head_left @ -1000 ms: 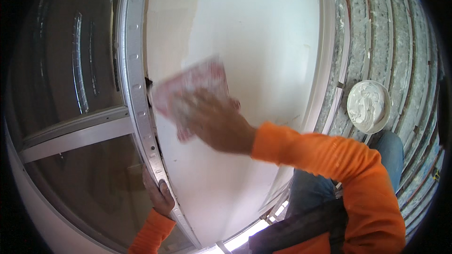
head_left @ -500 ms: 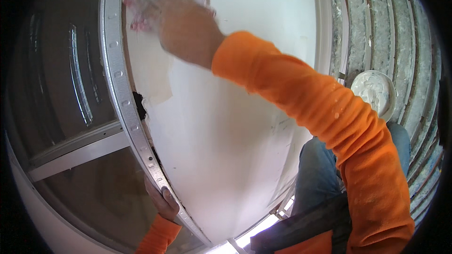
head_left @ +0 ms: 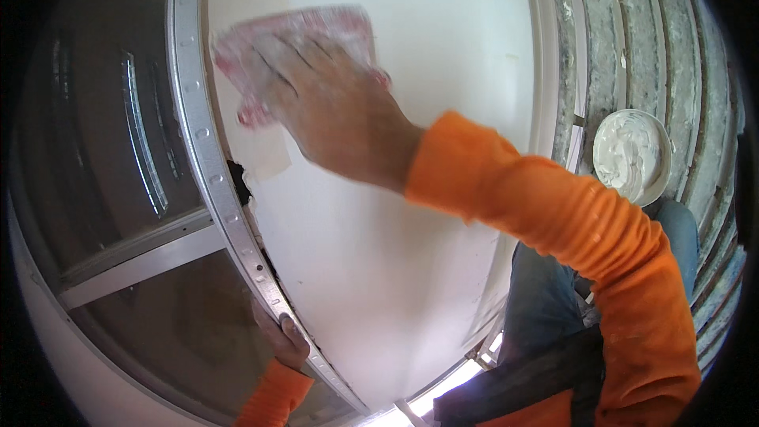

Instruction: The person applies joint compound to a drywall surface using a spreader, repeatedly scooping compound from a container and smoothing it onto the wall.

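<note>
My right hand (head_left: 336,107) holds a pink, white-smeared pad (head_left: 344,32), its fingers spread over it against the white wall panel (head_left: 379,261). Along the panel's left edge runs a perforated metal channel (head_left: 223,198), with a broken dark gap (head_left: 239,183) in the board beside it. Lower down, my left hand (head_left: 283,334) grips that channel, its fingertips partly hidden behind the metal.
A dark glazed frame (head_left: 95,150) fills the left side. At right, a round container of white paste (head_left: 628,154) sits on grimy, paste-spattered planks (head_left: 684,55), just beyond my bent legs (head_left: 538,300). A bright strip shows along the bottom.
My right hand and the pad moved up the panel, then came back down and slightly right. My left hand stays on the channel as the view shifts a little.
</note>
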Motion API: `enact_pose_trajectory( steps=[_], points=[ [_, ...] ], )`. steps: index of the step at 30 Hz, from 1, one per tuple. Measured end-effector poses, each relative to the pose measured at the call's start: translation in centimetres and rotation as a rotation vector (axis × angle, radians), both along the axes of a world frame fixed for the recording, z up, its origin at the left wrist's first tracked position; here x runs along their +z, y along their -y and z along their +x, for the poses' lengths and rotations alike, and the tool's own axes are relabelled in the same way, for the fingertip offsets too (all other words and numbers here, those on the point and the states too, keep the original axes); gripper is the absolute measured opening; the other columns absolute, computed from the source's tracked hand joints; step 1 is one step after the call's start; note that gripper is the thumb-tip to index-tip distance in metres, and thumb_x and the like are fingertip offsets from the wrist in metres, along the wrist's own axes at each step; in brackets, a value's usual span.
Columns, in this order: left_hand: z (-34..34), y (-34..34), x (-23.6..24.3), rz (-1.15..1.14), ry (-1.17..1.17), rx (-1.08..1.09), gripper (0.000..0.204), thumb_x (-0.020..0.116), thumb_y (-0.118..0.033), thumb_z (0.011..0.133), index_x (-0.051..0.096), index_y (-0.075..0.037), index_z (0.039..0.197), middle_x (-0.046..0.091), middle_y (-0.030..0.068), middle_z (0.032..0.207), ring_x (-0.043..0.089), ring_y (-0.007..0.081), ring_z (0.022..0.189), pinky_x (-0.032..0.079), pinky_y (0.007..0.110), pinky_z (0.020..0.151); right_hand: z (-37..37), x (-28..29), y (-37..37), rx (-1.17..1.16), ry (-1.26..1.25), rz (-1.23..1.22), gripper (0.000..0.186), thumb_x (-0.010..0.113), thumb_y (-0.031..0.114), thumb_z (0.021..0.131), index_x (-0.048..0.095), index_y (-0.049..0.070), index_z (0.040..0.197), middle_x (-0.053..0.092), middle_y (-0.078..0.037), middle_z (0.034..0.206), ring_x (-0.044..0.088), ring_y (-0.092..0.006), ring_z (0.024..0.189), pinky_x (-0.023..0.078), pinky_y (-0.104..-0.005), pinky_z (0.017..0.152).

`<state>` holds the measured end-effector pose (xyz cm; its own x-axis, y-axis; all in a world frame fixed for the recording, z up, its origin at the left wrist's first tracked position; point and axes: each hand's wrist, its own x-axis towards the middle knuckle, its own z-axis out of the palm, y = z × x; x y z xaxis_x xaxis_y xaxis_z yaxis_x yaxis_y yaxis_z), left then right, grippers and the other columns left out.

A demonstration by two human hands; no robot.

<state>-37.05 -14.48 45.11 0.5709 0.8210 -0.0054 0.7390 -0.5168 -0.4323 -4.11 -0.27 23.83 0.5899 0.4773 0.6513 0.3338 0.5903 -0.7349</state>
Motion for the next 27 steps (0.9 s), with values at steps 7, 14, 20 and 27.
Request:
enact_pose_trajectory(
  steps=[7,14,20,27],
  points=[
    [-3.0,-0.7,-0.7,-0.070,0.130,-0.009,0.069,0.036,-0.035,0.108,0.021,0.017,0.151,0.034,0.0347,0.151,0.038,0.0465,0.139,0.030,0.053,0.115,-2.9,0.8,-4.5,-0.200,0.033,-0.028,0.057,0.055,0.013,0.091,0.047,-0.006,0.144,0.050,-0.026,0.144,0.048,-0.0404,0.136,0.033,-0.0521,0.118],
    [-4.1,-0.6,-0.8,-0.039,0.198,-0.058,0.071,0.035,-0.039,0.109,0.021,0.017,0.151,0.035,0.0340,0.151,0.040,0.0447,0.139,0.030,0.052,0.115,-5.3,-0.9,5.6,0.170,0.154,0.122,0.052,0.055,0.014,0.091,0.053,-0.002,0.140,0.053,-0.021,0.143,0.050,-0.0392,0.133,0.034,-0.0533,0.117],
    [-1.3,-0.9,-0.5,-0.065,0.125,-0.030,0.073,0.035,-0.042,0.109,0.024,0.016,0.151,0.036,0.0332,0.151,0.040,0.0448,0.138,0.031,0.051,0.114,4.8,-0.5,-5.7,-0.265,-0.100,0.127,0.034,0.057,0.011,0.089,0.069,0.005,0.120,0.062,-0.010,0.133,0.056,-0.0295,0.125,0.042,-0.0474,0.105],
    [-1.6,-0.4,-0.9,-0.061,0.100,0.007,0.072,0.034,-0.042,0.109,0.027,0.016,0.150,0.038,0.0333,0.148,0.042,0.0441,0.136,0.033,0.051,0.113,8.9,-0.2,-12.3,-0.235,-0.130,0.191,0.051,0.047,0.003,0.094,0.049,0.002,0.145,0.059,-0.019,0.138,0.055,-0.0389,0.125,0.039,-0.0447,0.111]
  ],
)
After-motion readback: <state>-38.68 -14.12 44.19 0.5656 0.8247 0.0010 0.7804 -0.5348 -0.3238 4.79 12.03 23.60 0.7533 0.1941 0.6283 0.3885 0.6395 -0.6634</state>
